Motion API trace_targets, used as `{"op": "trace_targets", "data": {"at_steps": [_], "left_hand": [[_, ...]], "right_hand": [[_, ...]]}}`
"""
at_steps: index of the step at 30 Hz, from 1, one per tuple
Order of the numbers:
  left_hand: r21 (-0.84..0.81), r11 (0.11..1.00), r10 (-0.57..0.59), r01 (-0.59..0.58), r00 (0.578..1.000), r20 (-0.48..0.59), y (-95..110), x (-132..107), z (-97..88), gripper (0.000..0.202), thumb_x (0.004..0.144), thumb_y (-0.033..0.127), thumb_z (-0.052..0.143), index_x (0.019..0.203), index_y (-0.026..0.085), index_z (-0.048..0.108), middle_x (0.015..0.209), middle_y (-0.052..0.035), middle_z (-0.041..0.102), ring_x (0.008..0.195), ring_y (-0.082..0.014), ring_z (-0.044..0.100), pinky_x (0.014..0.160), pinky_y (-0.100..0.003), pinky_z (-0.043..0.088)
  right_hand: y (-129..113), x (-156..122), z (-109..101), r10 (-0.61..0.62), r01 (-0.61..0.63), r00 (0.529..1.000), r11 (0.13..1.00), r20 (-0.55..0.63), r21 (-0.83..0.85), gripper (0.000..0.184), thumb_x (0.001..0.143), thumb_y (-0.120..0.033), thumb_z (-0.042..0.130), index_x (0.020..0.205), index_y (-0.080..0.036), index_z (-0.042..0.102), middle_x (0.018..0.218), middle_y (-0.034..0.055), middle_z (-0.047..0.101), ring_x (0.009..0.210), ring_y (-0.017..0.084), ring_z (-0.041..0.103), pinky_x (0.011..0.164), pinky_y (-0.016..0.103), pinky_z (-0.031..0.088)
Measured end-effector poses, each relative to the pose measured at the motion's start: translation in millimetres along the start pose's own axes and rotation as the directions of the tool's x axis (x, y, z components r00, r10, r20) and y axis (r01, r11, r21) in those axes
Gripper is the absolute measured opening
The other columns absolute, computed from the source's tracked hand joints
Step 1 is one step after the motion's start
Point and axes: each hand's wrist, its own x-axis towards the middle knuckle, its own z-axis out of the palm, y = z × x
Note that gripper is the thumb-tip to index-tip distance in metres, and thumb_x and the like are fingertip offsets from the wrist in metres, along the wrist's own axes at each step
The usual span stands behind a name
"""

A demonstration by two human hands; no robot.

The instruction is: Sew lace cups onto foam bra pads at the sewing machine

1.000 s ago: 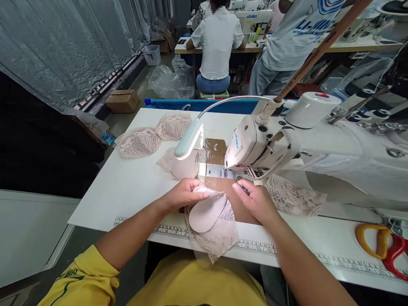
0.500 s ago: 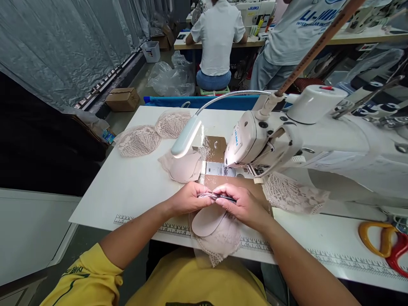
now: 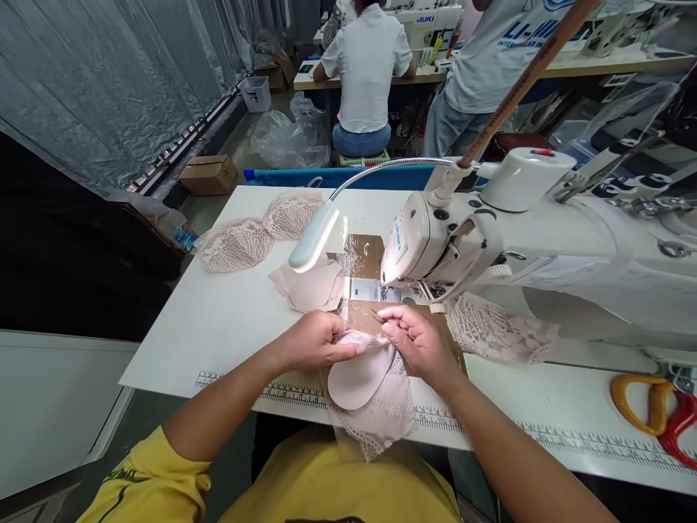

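My left hand [image 3: 313,340] pinches the top edge of a beige lace bra cup [image 3: 366,383] that lies at the near edge of the white table [image 3: 218,319]. My right hand [image 3: 417,341] is closed on the same edge and grips a thin dark tool whose tip points left. Lace from the cup hangs over the table's ruler strip. Both hands sit just in front of the white sewing machine [image 3: 523,232] and its needle plate [image 3: 370,290].
A gooseneck lamp [image 3: 316,236] hangs over another cup [image 3: 313,287]. Two lace cups [image 3: 255,232] lie at far left, lace pieces [image 3: 498,330] under the machine arm. Orange and red scissors [image 3: 650,410] lie at right. Two people work at tables behind.
My right hand came from the needle plate to the cup's edge, meeting my left hand, and now it has lifted slightly with the tool tip showing. The cup shifted little.
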Motion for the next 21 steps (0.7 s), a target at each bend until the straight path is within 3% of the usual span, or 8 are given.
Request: {"op": "trace_targets", "data": {"at_steps": [1, 3, 6, 8, 10, 14, 18, 21], "left_hand": [[0.107, 0.994, 0.021, -0.014, 0.998, -0.067, 3, -1, -7.9, 0.036, 0.08, 0.048, 0.061, 0.069, 0.014, 0.062, 0.059, 0.001, 0.05, 0.055, -0.011, 0.045, 0.051, -0.023, 0.031], [0.285, 0.958, 0.085, -0.011, 0.965, -0.247, 6, 1, -26.1, 0.031, 0.083, 0.044, 0.059, 0.079, 0.015, 0.067, 0.068, -0.0027, 0.059, 0.066, -0.0156, 0.054, 0.059, -0.024, 0.038], [0.444, 0.893, 0.144, 0.069, 0.892, -0.429, 1, 21, -52.1, 0.034, 0.081, 0.037, 0.059, 0.108, 0.018, 0.066, 0.096, -0.0081, 0.065, 0.095, -0.0242, 0.058, 0.078, -0.029, 0.043], [0.442, 0.886, 0.072, 0.139, 0.901, -0.428, -9, 37, -63.4, 0.05, 0.071, 0.033, 0.066, 0.119, 0.019, 0.06, 0.109, -0.0095, 0.062, 0.105, -0.0281, 0.054, 0.082, -0.031, 0.042], [0.366, 0.907, -0.049, 0.206, 0.918, -0.393, -18, 48, -67.7, 0.053, 0.064, 0.031, 0.07, 0.114, 0.018, 0.061, 0.103, -0.009, 0.062, 0.098, -0.0281, 0.056, 0.076, -0.031, 0.043], [0.24, 0.948, -0.142, 0.211, 0.951, -0.275, -27, 45, -60.8, 0.019, 0.067, 0.03, 0.062, 0.08, 0.016, 0.063, 0.072, -0.0025, 0.06, 0.068, -0.0191, 0.057, 0.058, -0.025, 0.039], [-0.016, 0.994, -0.113, 0.112, 0.985, -0.133, -23, 31, -51.8, 0.019, 0.074, 0.034, 0.058, 0.073, 0.015, 0.057, 0.069, 0.0004, 0.057, 0.063, -0.0135, 0.054, 0.056, -0.023, 0.04], [-0.227, 0.97, -0.106, 0.088, 0.992, -0.068, -19, 25, -49.1, 0.022, 0.075, 0.037, 0.062, 0.075, 0.015, 0.058, 0.07, 0.0006, 0.056, 0.064, -0.0127, 0.053, 0.058, -0.023, 0.041]], "right_hand": [[0, -2, 0, -0.027, 0.027, 1.0, 0.999, -0.012, -0.03, 0.025, 0.087, -0.039, 0.056, 0.105, -0.023, 0.061, 0.097, 0.0061, 0.067, 0.087, 0.021, 0.063, 0.076, 0.033, 0.049], [-2, -4, 4, -0.134, 0.146, 0.986, 0.982, 0.103, -0.123, 0.031, 0.084, -0.032, 0.059, 0.114, -0.023, 0.058, 0.104, 0.0071, 0.066, 0.088, 0.021, 0.062, 0.075, 0.031, 0.049], [-7, -7, 14, -0.277, 0.418, 0.857, 0.867, 0.435, -0.271, 0.035, 0.08, -0.014, 0.052, 0.112, -0.024, 0.06, 0.108, 0.0076, 0.063, 0.081, 0.019, 0.06, 0.066, 0.028, 0.046], [-8, -7, 16, -0.267, 0.5, 0.792, 0.799, 0.549, -0.333, 0.03, 0.073, -0.007, 0.049, 0.094, -0.023, 0.064, 0.1, 0.0066, 0.064, 0.074, 0.017, 0.057, 0.061, 0.027, 0.042], [-9, -8, 9, -0.172, 0.444, 0.822, 0.79, 0.543, -0.423, 0.02, 0.066, -0.005, 0.051, 0.073, -0.021, 0.059, 0.084, 0.0045, 0.063, 0.068, 0.017, 0.054, 0.056, 0.027, 0.037], [-11, -7, -18, 0.084, 0.143, 0.918, 0.842, 0.388, -0.52, 0.016, 0.069, -0.008, 0.05, 0.061, -0.021, 0.05, 0.065, 0.0021, 0.058, 0.062, 0.017, 0.052, 0.056, 0.028, 0.035], [-11, 5, -22, 0.16, -0.118, 0.962, 0.974, 0.219, -0.195, 0.018, 0.087, -0.031, 0.049, 0.096, -0.022, 0.062, 0.097, 0.0065, 0.066, 0.089, 0.022, 0.061, 0.075, 0.034, 0.046], [-11, 20, -3, 0.196, -0.2, 0.963, 0.98, 0.185, 0.005, 0.041, 0.08, -0.045, 0.06, 0.114, -0.021, 0.059, 0.108, 0.0088, 0.065, 0.099, 0.024, 0.06, 0.082, 0.036, 0.047]]}}
